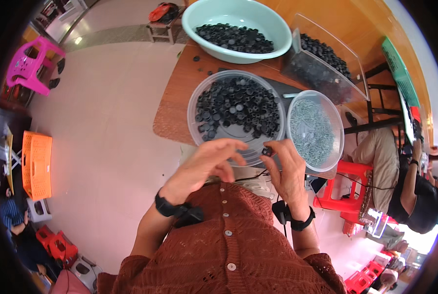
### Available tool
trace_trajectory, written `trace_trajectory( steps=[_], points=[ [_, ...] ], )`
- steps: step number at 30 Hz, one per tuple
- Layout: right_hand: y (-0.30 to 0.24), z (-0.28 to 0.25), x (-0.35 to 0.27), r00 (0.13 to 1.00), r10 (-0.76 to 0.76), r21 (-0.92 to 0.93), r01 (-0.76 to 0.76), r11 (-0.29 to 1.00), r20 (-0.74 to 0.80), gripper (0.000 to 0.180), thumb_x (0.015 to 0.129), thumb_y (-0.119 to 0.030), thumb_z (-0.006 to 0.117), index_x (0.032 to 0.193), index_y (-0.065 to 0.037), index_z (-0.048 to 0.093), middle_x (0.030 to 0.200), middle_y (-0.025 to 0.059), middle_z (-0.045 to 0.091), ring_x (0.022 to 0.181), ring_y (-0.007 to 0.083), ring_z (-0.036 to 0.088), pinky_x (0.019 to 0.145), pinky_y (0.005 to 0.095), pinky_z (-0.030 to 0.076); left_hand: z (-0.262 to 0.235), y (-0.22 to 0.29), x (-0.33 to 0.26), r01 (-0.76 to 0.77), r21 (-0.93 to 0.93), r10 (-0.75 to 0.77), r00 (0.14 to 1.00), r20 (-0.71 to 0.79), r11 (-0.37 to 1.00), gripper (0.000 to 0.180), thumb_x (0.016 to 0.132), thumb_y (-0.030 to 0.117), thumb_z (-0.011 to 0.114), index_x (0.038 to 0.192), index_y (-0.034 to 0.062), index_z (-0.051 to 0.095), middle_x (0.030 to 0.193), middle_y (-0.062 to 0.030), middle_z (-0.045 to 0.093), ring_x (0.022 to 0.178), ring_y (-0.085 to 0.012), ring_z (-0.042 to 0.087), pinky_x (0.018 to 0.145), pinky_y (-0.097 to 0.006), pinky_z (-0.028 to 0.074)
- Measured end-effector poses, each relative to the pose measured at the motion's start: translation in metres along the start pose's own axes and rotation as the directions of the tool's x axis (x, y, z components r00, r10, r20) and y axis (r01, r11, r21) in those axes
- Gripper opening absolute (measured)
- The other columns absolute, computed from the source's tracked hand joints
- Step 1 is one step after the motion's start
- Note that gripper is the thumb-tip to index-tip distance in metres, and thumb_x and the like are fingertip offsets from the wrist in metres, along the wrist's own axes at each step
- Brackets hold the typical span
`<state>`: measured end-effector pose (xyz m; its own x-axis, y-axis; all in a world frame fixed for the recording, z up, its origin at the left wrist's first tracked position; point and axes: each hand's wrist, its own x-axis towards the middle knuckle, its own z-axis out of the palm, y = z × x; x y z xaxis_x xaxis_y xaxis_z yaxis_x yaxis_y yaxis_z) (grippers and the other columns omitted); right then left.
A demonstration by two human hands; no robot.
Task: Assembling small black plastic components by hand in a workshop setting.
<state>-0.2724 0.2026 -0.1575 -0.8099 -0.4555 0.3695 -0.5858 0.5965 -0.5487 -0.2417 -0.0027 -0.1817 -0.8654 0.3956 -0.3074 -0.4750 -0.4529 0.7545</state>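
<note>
My right hand [288,171] pinches a small black plastic part [267,151] between thumb and fingertips, above the near rim of a round clear tub [227,132]. Small black round caps [238,100] lie loose in that tub, thickest toward its far side. Over the tub's near left edge, my left hand [206,165] has its fingers spread and curved, with nothing seen in them. A clear oval container [341,139] of silvery screws [311,132] stands just right of the tub, close to my right hand.
A pale green basin [199,41] and a clear rectangular bin [307,73], both holding black parts, stand at the back of the wooden table [172,110]. A red stool [344,179] is at the right, where another person [415,196] sits. An orange crate [37,164] stands far left.
</note>
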Motion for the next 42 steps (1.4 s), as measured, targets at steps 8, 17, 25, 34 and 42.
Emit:
trace_trajectory(
  steps=[8, 17, 25, 34, 42],
  points=[
    [0.04, -0.061, 0.059, 0.945, -0.056, -0.269, -0.035, 0.962, -0.323, 0.013, 0.082, -0.006, 0.06, 0.092, 0.0, 0.054, 0.074, 0.0129, 0.051, 0.063, 0.0259, 0.056, 0.054, 0.0327, 0.042, -0.059, 0.005, -0.029, -0.216, 0.015, 0.217, 0.974, -0.069, 0.976, 0.033, 0.094, 0.026, 0.047, 0.108, -0.0019, 0.058, 0.087, -0.0077, 0.062, 0.064, -0.0093, 0.059, 0.055, -0.019, 0.047],
    [0.113, -0.112, 0.146, 0.827, -0.14, -0.569, -0.241, 0.786, -0.544, 0.036, 0.086, -0.026, 0.059, 0.112, -0.002, 0.053, 0.1, 0.0175, 0.055, 0.084, 0.0366, 0.056, 0.071, 0.0415, 0.045, -0.061, 0.003, -0.035, -0.242, 0.024, 0.243, 0.958, -0.151, 0.97, 0.029, 0.094, 0.022, 0.047, 0.108, -0.0018, 0.058, 0.087, -0.0075, 0.062, 0.069, -0.008, 0.058, 0.062, -0.022, 0.048],
    [0.026, 0.016, 0.076, 1.0, -0.017, 0.11, 0.016, 0.994, 0.012, 0.014, 0.072, 0.001, 0.065, 0.086, -0.002, 0.065, 0.074, 0.0109, 0.059, 0.063, 0.0232, 0.057, 0.057, 0.0307, 0.046, -0.072, -0.006, -0.039, -0.261, 0.001, 0.254, 0.936, -0.245, 0.965, 0.029, 0.094, 0.022, 0.048, 0.106, -0.0032, 0.057, 0.084, -0.0068, 0.062, 0.065, -0.008, 0.058, 0.06, -0.02, 0.049],
    [0.009, 0.093, 0.053, 0.962, -0.197, 0.063, 0.188, 0.98, 0.189, 0.012, 0.075, -0.002, 0.062, 0.086, -0.006, 0.064, 0.078, 0.0079, 0.054, 0.064, 0.0288, 0.058, 0.054, 0.0373, 0.046, -0.078, -0.011, -0.045, -0.271, -0.016, 0.26, 0.938, -0.23, 0.962, 0.028, 0.093, 0.021, 0.05, 0.107, -0.0026, 0.058, 0.085, -0.0065, 0.062, 0.067, -0.0075, 0.058, 0.061, -0.02, 0.05],
    [0.007, 0.086, 0.053, 0.958, -0.156, -0.003, 0.162, 0.987, 0.241, 0.011, 0.076, -0.006, 0.063, 0.085, -0.004, 0.058, 0.079, 0.009, 0.054, 0.07, 0.0305, 0.057, 0.058, 0.038, 0.046, -0.085, -0.014, -0.048, -0.237, -0.036, 0.225, 0.955, -0.195, 0.971, 0.027, 0.093, 0.022, 0.05, 0.106, 0.0005, 0.06, 0.087, -0.0052, 0.062, 0.07, -0.0077, 0.059, 0.064, -0.021, 0.049]
  ],
)
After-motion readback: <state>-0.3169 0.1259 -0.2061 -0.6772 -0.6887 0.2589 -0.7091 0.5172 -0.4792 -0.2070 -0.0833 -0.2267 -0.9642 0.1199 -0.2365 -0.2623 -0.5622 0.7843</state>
